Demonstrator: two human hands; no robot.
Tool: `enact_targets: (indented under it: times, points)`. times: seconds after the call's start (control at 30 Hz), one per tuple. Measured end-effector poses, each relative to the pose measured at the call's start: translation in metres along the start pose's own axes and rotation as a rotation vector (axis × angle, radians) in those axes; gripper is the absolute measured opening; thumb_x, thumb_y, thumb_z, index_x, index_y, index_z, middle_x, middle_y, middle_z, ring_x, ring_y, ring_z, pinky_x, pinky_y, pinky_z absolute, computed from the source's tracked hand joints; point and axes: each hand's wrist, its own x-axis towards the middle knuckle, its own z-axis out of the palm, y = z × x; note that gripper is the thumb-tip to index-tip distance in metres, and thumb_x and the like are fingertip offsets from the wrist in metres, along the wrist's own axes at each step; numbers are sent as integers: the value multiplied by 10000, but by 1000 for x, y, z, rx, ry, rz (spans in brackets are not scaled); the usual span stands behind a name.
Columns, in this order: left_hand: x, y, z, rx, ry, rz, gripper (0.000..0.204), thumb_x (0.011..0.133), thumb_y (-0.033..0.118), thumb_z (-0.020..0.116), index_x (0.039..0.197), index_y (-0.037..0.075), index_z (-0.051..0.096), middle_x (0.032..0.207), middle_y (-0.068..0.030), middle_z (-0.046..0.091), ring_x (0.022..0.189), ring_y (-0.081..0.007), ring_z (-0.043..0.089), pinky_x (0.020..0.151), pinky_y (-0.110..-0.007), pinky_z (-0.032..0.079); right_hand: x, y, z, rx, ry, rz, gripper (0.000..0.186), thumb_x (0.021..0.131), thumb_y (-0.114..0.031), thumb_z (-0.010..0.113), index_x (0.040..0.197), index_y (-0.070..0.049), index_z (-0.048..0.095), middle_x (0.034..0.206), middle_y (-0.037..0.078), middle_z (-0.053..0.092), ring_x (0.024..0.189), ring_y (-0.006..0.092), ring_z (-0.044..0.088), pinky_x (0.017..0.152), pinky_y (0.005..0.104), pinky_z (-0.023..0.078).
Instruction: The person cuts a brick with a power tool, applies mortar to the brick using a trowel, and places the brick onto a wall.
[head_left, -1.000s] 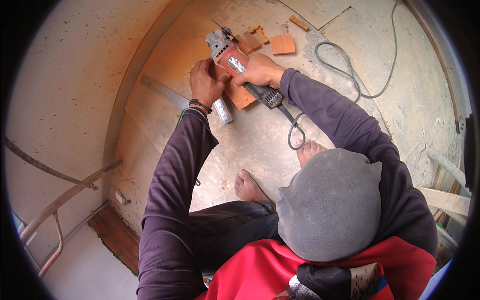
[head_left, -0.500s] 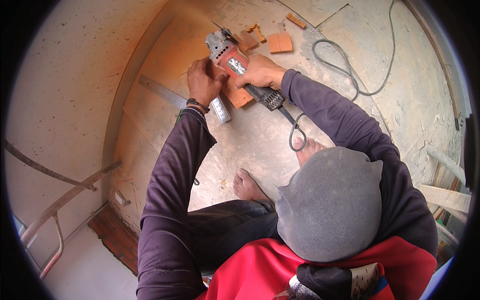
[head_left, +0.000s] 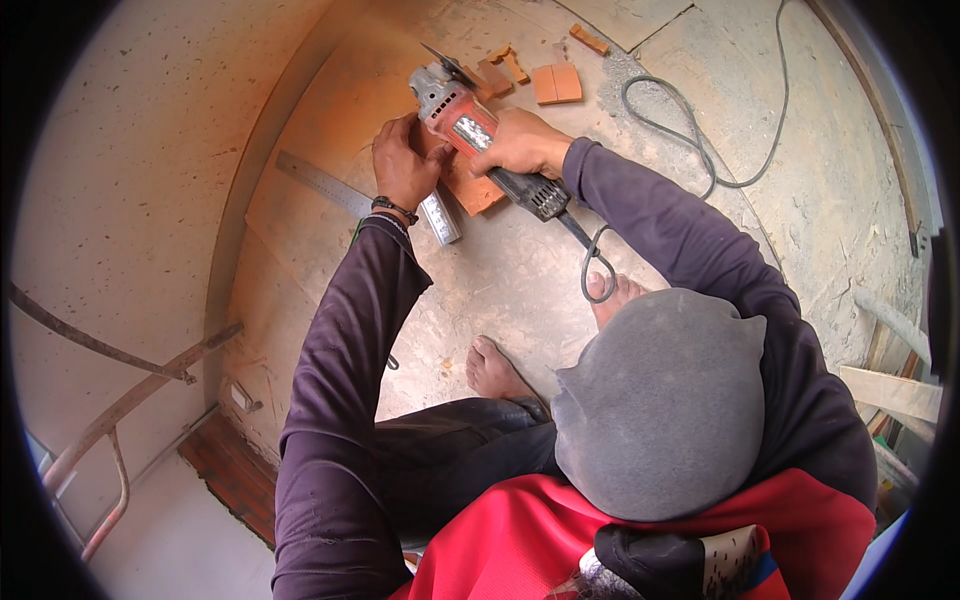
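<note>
The right hand (head_left: 530, 141) is clamping its fingers around the grinder (head_left: 463, 118), which is slanting over an orange tile (head_left: 473, 190) on the floor (head_left: 500, 275); the left hand (head_left: 405, 163) is curling beside it, its grip unclear.

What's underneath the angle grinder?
Part of an orange tile shows below the angle grinder. The grinder, held in the right hand, covers more of it, so the tile's full outline and any contact between them can't be seen.

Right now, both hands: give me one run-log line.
right hand: gripping angle grinder | left hand: at orange tile, contact partly hidden | beside left hand: metal square | on floor: tile pieces
</note>
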Motion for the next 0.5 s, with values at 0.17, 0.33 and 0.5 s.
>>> enact_targets:
  times: [0.17,0.33,0.5]
  points:
    - [0,0,1,6,41,31,646,675,267,856,1206,-12,618,1144,-180,634,1091,-357,583,982,-430,438,-3,3,1,7,0,-2,440,616,-305,830,879,16,682,805,160,691,718,263,655,699,353,514]
    - [-1,-2,2,42,59,60,623,685,243,831,1209,-13,611,1112,-192,645,1040,-354,619,933,-427,481,-9,3,-1,24,-12,17,534,560,-353,829,877,60,705,873,219,706,775,301,690,729,351,535]
    - [-1,-1,2,42,53,50,609,671,202,821,1205,-4,614,1117,-184,647,1053,-355,612,946,-425,474,-16,4,-3,27,-18,32,514,565,-348,824,866,52,703,862,213,705,761,301,690,722,353,537]
